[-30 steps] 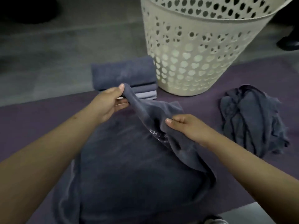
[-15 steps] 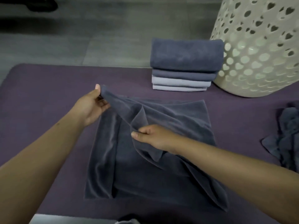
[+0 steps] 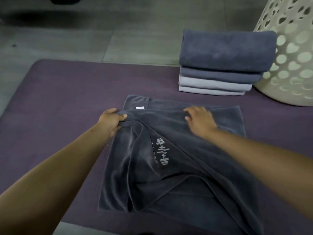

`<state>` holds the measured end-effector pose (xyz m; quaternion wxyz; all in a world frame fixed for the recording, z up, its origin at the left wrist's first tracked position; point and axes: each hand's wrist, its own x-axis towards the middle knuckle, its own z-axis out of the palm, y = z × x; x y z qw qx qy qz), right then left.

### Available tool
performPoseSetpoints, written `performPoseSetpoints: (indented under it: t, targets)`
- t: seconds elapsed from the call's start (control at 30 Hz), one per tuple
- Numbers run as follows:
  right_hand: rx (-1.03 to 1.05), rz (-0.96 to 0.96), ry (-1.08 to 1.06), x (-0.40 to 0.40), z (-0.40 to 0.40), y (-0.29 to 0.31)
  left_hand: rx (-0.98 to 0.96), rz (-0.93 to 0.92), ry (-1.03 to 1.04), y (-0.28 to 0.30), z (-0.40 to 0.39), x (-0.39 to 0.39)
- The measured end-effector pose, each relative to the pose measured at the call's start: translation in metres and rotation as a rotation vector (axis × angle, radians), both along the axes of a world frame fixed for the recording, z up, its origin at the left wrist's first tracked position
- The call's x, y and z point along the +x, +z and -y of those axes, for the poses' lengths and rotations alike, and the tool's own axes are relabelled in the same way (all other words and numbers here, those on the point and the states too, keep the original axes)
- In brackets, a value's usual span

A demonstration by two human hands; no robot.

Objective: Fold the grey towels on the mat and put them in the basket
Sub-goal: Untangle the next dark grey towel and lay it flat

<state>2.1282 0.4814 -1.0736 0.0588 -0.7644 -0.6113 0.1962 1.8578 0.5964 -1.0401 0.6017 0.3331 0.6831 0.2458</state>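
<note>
Your left hand is pinching the far left corner of the grey towel, thumb on top and fingers curled under the fabric, so that grip is grasping the towel. Your right hand is lying on the towel's far edge with fingers spread and fairly straight, its grip released and pressing down. The towel is lying half folded on the purple mat, logo facing up. A stack of folded towels is sitting beyond it, touching the cream basket.
</note>
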Motion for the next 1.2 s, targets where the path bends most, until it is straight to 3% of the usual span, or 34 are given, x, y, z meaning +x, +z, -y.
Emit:
performPoseSetpoints:
  t: [0.1, 0.27, 0.33, 0.43, 0.57, 0.83, 1.0, 1.2]
  targets:
    - [-0.112, 0.155, 0.010, 0.045, -0.006, -0.005, -0.066, 0.060, -0.006, -0.003, -0.010, 0.002]
    - [-0.163, 0.329, 0.104, 0.080, -0.006, 0.000, -0.092, -0.015, 0.010, -0.015, -0.011, 0.015]
    - [-0.148, 0.312, 0.110, 0.094, -0.001, 0.000, -0.032, -0.030, 0.069, -0.020, -0.015, 0.021]
    - [-0.082, 0.238, 0.011, 0.115, 0.011, 0.000, 0.066, -0.199, 0.052, -0.023, -0.025, 0.026]
    - [-0.092, 0.322, -0.164, 0.142, 0.031, -0.005, 0.166, -0.418, -0.020, -0.023, -0.038, 0.036]
    - [-0.103, 0.396, -0.264, 0.151, 0.030, -0.010, 0.187, -0.545, -0.030, -0.032, -0.053, 0.056]
    - [-0.047, 0.324, -0.366, 0.144, 0.028, -0.011, 0.168, -0.632, -0.058, -0.037, -0.061, 0.056]
    - [0.037, -0.039, -0.616, 0.155, 0.045, -0.012, 0.244, -0.840, -0.171, -0.045, -0.062, 0.056]
